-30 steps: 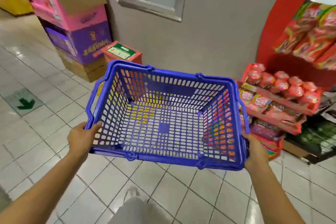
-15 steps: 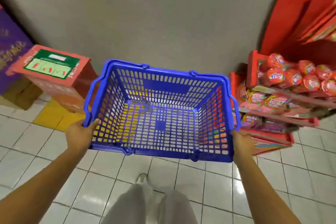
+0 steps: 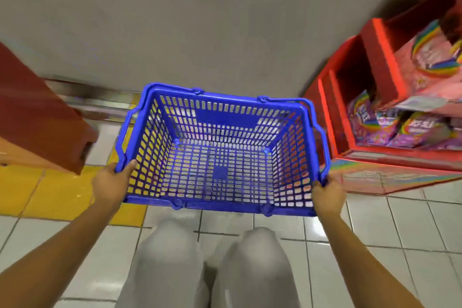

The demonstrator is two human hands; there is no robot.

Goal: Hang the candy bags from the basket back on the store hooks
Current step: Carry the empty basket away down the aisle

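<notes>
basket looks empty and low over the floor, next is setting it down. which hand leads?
Neither clearly. The left hand and right hand each grip a near corner of the empty blue basket, level. Slight edge to the left, probably: bare tile lies below, while the red candy display crowds the right side.
</notes>
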